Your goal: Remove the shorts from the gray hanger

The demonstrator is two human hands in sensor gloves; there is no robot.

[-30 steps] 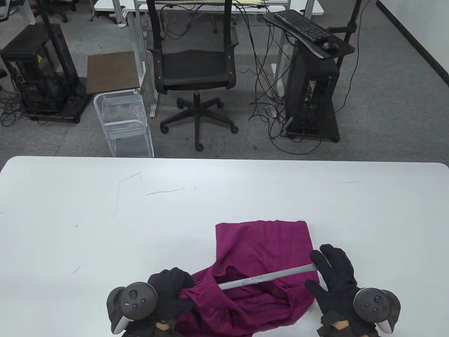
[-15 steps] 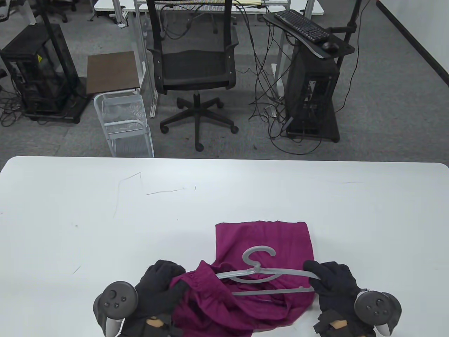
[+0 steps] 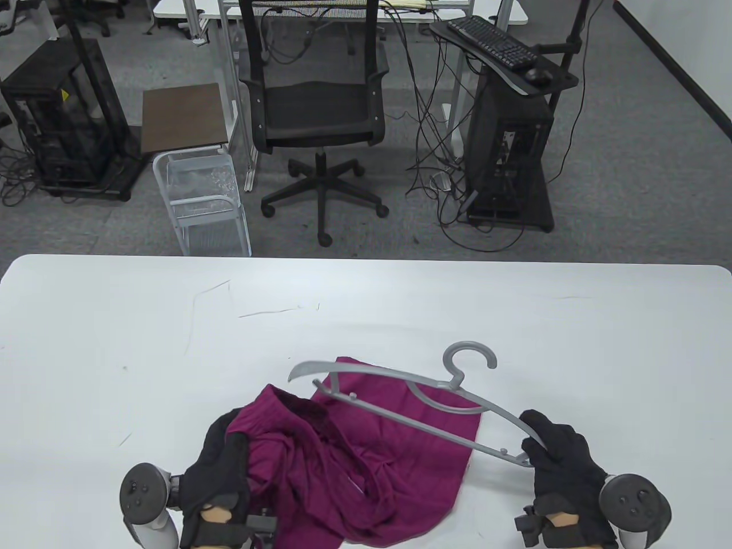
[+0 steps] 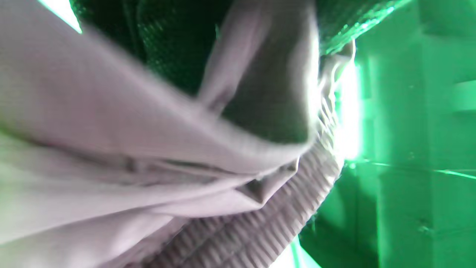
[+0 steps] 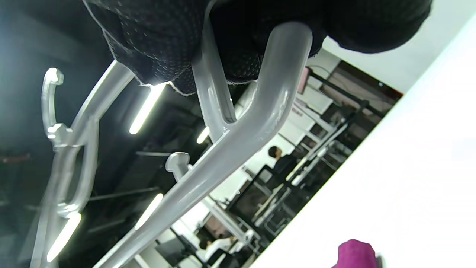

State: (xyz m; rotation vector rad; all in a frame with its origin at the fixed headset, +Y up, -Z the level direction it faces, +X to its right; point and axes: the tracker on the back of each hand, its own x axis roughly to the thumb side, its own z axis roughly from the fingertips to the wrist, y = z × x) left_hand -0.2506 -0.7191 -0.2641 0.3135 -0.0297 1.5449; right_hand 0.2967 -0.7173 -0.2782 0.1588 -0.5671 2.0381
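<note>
**Hanger lifted off the shorts at the near edge of the table**

We work at a white table (image 3: 114,343) in an office, with a black chair (image 3: 314,114) and computer racks on the grey carpet beyond its far edge. The magenta shorts (image 3: 366,457) lie crumpled at the near edge, a little left of centre, and no part of them appears threaded on the gray hanger (image 3: 412,394) now, so we judge the separation essentially done. The hanger slants above and across the cloth's far right part, hook (image 3: 469,357) toward the far side. Our right hand (image 3: 557,454) is closed around its near right end; the right wrist view shows gloved fingers (image 5: 156,48) wrapped over the bar junction, a grip that lets the hanger swing clear. Our left hand (image 3: 220,469) grips the bunched waistband at the cloth's left, probably to anchor the fabric while the hanger goes; the left wrist view shows only blurred folds and ribbed elastic (image 4: 241,230).
</note>
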